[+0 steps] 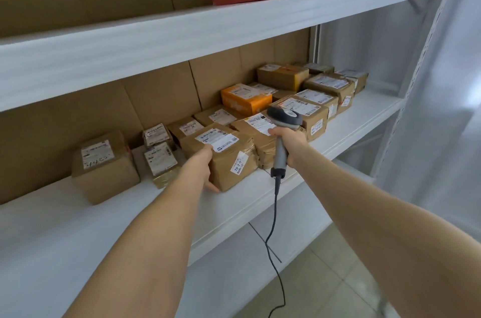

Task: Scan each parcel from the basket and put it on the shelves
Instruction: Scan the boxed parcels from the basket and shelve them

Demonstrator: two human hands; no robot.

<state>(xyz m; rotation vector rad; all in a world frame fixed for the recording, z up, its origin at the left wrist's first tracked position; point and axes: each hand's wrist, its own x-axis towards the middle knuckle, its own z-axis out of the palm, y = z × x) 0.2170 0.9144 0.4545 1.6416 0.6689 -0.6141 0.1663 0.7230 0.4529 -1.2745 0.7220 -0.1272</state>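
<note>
**Parcel held on the middle shelf, scanner in the other hand**

The left grip (204, 170) holds a brown parcel (230, 161) by its near left edge, at the centre of the frame. The parcel stands on the white shelf (78, 226), touching the taped box to its right. The right grip (287, 142) is closed round the handle of a grey scanner (285, 116), whose head sits over the labelled boxes just right of centre. Its black cable (273, 226) hangs toward the bottom edge. An orange box (244, 100) lies further back in the row.
</note>
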